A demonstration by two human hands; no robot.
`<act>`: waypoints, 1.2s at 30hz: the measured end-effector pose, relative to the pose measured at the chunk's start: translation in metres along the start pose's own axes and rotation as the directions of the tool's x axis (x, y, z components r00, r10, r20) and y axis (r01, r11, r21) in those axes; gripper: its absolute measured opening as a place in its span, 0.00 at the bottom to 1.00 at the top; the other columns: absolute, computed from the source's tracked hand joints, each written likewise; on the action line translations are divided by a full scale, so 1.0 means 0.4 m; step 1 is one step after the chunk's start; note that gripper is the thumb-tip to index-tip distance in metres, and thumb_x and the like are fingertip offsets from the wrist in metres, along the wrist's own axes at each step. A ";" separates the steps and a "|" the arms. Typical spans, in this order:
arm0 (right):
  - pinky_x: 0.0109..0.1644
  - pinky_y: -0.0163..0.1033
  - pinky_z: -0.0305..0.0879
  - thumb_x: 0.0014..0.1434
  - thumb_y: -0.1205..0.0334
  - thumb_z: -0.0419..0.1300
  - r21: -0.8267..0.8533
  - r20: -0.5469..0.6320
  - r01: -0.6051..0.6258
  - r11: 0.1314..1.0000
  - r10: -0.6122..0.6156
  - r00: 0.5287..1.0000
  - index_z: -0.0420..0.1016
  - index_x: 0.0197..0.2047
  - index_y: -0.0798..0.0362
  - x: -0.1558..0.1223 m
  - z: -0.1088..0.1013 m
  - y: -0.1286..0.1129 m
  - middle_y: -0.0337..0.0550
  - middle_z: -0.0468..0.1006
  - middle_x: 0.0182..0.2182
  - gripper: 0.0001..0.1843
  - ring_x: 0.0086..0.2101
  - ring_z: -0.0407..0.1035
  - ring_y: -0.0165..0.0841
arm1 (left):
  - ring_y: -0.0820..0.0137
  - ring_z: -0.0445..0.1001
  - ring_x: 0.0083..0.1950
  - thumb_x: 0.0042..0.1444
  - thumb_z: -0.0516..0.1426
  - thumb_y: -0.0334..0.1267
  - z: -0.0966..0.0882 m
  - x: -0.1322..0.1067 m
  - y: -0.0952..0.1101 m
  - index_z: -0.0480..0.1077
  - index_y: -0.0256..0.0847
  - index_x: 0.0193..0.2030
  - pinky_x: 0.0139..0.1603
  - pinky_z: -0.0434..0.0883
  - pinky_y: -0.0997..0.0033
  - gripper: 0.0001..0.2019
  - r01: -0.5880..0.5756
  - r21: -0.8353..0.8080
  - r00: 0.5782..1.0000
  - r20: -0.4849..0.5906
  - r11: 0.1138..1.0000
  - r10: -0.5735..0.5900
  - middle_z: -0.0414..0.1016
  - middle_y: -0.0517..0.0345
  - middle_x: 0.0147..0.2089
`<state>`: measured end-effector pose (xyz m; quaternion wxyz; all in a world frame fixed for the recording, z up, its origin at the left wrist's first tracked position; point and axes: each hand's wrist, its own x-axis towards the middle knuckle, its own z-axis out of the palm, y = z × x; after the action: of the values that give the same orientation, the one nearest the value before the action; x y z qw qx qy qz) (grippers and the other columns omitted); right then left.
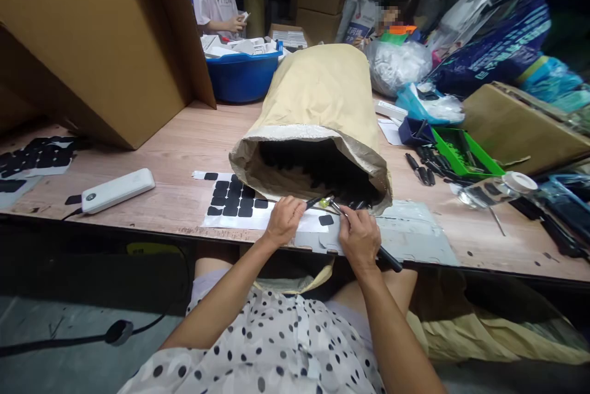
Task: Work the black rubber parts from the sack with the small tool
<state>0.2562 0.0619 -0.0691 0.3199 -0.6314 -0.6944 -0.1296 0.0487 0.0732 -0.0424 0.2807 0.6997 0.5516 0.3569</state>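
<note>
My left hand (286,220) is closed on a thin black piece (313,202), just in front of the open mouth of a tan paper sack (322,83). A small yellow-green part (324,203) sits at the tip of this piece. My right hand (360,235) grips a black-handled tool (391,260) with a metal shaft. The shaft's end meets the yellow-green part, and the handle sticks out below my palm. The tool's exact kind is not clear. Dark pieces lie inside the sack. Beside my left hand lies a white sheet with black square stickers (233,197).
A white power bank (118,190) and a large cardboard box (92,43) stand left. Behind is a blue basin (244,77) of white parts. To the right are a green tray (468,151), black handles (420,169) and a clear bottle (498,188). Two people are at the back.
</note>
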 end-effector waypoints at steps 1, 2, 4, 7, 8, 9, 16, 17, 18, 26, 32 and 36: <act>0.38 0.41 0.54 0.65 0.61 0.53 -0.007 -0.003 -0.001 1.000 0.001 1.000 0.81 0.45 0.48 -0.002 0.000 -0.004 0.44 0.70 0.31 0.14 0.35 0.61 0.38 | 0.66 0.71 0.40 0.68 0.46 0.41 -0.005 0.001 -0.002 0.70 0.43 0.32 0.46 0.69 0.65 0.16 0.025 -0.067 0.999 -0.023 0.997 -0.027 0.72 0.57 0.34; 0.38 0.41 0.54 0.65 0.62 0.53 -0.015 -0.002 -0.001 1.000 0.001 1.000 0.80 0.45 0.48 -0.003 0.000 -0.009 0.44 0.70 0.32 0.14 0.35 0.61 0.38 | 0.67 0.71 0.39 0.68 0.45 0.42 -0.011 0.003 -0.005 0.69 0.43 0.31 0.45 0.70 0.66 0.18 0.054 -0.133 0.997 -0.040 0.990 -0.059 0.71 0.57 0.33; 0.39 0.41 0.54 0.65 0.62 0.54 -0.032 0.013 -0.005 0.999 0.006 1.000 0.80 0.45 0.48 0.000 -0.003 -0.018 0.45 0.71 0.33 0.14 0.36 0.61 0.38 | 0.67 0.71 0.37 0.69 0.43 0.44 -0.024 0.004 -0.007 0.68 0.42 0.31 0.42 0.70 0.67 0.19 0.102 -0.231 0.991 -0.056 0.968 -0.118 0.70 0.58 0.32; 0.39 0.41 0.54 0.64 0.63 0.53 -0.045 0.068 -0.031 0.999 0.034 0.997 0.80 0.47 0.47 0.007 -0.007 -0.028 0.45 0.71 0.34 0.14 0.37 0.61 0.39 | 0.67 0.72 0.37 0.68 0.44 0.47 -0.042 -0.014 0.000 0.70 0.42 0.36 0.41 0.71 0.68 0.18 0.052 -0.254 0.995 -0.070 0.966 -0.072 0.71 0.57 0.33; 0.39 0.41 0.54 0.64 0.63 0.53 -0.048 0.085 -0.040 0.998 0.044 0.995 0.79 0.48 0.48 0.009 -0.008 -0.030 0.46 0.71 0.35 0.15 0.37 0.60 0.39 | 0.67 0.72 0.38 0.68 0.45 0.47 -0.046 -0.029 0.004 0.71 0.42 0.39 0.42 0.71 0.67 0.18 -0.007 -0.241 0.998 -0.056 0.971 -0.006 0.73 0.56 0.34; 0.40 0.41 0.54 0.64 0.63 0.53 -0.051 0.097 -0.047 0.998 0.051 0.994 0.79 0.48 0.48 0.010 -0.009 -0.031 0.46 0.71 0.35 0.15 0.38 0.61 0.39 | 0.67 0.73 0.39 0.68 0.46 0.47 -0.049 -0.051 0.008 0.72 0.42 0.41 0.43 0.71 0.67 0.17 -0.081 -0.231 0.997 -0.021 0.970 0.078 0.74 0.55 0.36; 0.40 0.41 0.55 0.65 0.62 0.53 -0.045 0.136 -0.074 0.996 0.079 0.988 0.79 0.50 0.48 0.012 -0.010 -0.037 0.47 0.70 0.37 0.15 0.39 0.60 0.39 | 0.65 0.77 0.35 0.67 0.47 0.43 -0.003 -0.261 -0.063 0.75 0.44 0.44 0.37 0.72 0.69 0.15 -0.154 -0.001 0.916 0.374 0.988 0.143 0.78 0.55 0.35; 0.40 0.41 0.54 0.65 0.62 0.53 -0.043 0.138 -0.076 0.996 0.081 0.987 0.79 0.50 0.48 0.012 -0.010 -0.038 0.47 0.70 0.37 0.15 0.39 0.60 0.39 | 0.64 0.77 0.33 0.67 0.48 0.42 0.011 -0.282 -0.087 0.75 0.44 0.40 0.33 0.71 0.68 0.15 -0.090 0.100 0.929 0.368 0.991 0.047 0.77 0.54 0.32; 0.40 0.41 0.54 0.65 0.62 0.53 -0.043 0.137 -0.078 0.996 0.083 0.987 0.79 0.50 0.47 0.012 -0.010 -0.038 0.47 0.70 0.37 0.15 0.39 0.60 0.39 | 0.63 0.76 0.30 0.66 0.48 0.41 0.024 -0.297 -0.111 0.74 0.44 0.36 0.30 0.69 0.68 0.15 -0.032 0.195 0.931 0.362 0.980 -0.042 0.76 0.54 0.28; 0.40 0.41 0.54 0.65 0.63 0.53 -0.060 0.116 -0.065 0.996 0.072 0.991 0.79 0.50 0.48 0.010 -0.008 -0.039 0.46 0.71 0.36 0.15 0.38 0.60 0.39 | 0.59 0.78 0.33 0.53 0.60 0.38 0.015 -0.270 -0.076 0.77 0.44 0.44 0.30 0.69 0.66 0.12 -0.028 0.230 0.855 0.510 0.973 -0.096 0.80 0.54 0.33; 0.40 0.41 0.54 0.65 0.63 0.53 -0.064 0.124 -0.065 0.996 0.072 0.990 0.78 0.50 0.47 0.010 -0.009 -0.041 0.46 0.70 0.36 0.16 0.38 0.60 0.39 | 0.70 0.74 0.29 0.61 0.55 0.44 -0.074 -0.069 0.079 0.79 0.45 0.39 0.31 0.69 0.73 0.12 -0.028 -0.167 0.786 0.606 0.985 0.126 0.78 0.63 0.29; 0.40 0.41 0.54 0.65 0.63 0.53 -0.064 0.120 -0.064 0.996 0.071 0.990 0.78 0.50 0.47 0.011 -0.008 -0.045 0.46 0.70 0.36 0.15 0.38 0.60 0.39 | 0.62 0.77 0.39 0.58 0.57 0.41 -0.035 0.111 0.090 0.78 0.41 0.41 0.42 0.72 0.65 0.10 0.054 0.121 0.992 0.108 0.991 -0.067 0.79 0.54 0.35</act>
<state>0.2399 0.0604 -0.0599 0.2619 -0.6706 -0.6867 -0.1006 0.0641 0.1080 0.0028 0.2800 0.7169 0.5761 0.2751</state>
